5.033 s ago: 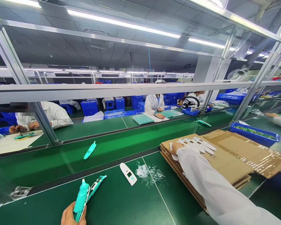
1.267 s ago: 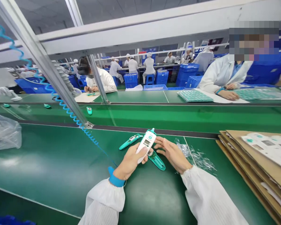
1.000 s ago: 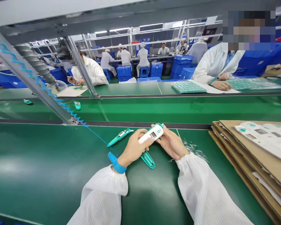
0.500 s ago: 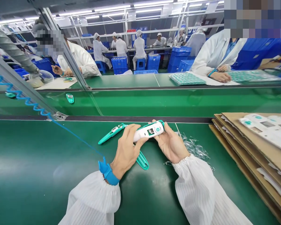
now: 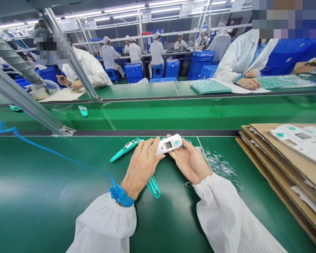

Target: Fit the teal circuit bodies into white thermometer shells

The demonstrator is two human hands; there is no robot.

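Both hands hold a white device (image 5: 168,144) with a small grey window and a round teal button. My left hand (image 5: 140,167) wraps its left end; a blue band with a cord circles that wrist. Around the right end are the fingers of my right hand (image 5: 191,161), palm partly turned up. A teal casing with parts inside (image 5: 125,150) lies on the table just left of the device. Another teal piece (image 5: 153,187) rests beneath my left hand, its upper end hidden by it.
Clear plastic bits (image 5: 219,165) lie right of my right hand. Stacked cardboard sheets (image 5: 276,168) bear white shells (image 5: 300,142) at the right. Beyond the black table edge, a green conveyor (image 5: 158,114) carries a teal piece (image 5: 83,111). A metal post (image 5: 37,102) slants at the left.
The white device now sits closed over the teal part that showed along its upper edge. The lower teal piece has shifted slightly left and down. Teal pieces on the conveyor have moved right.
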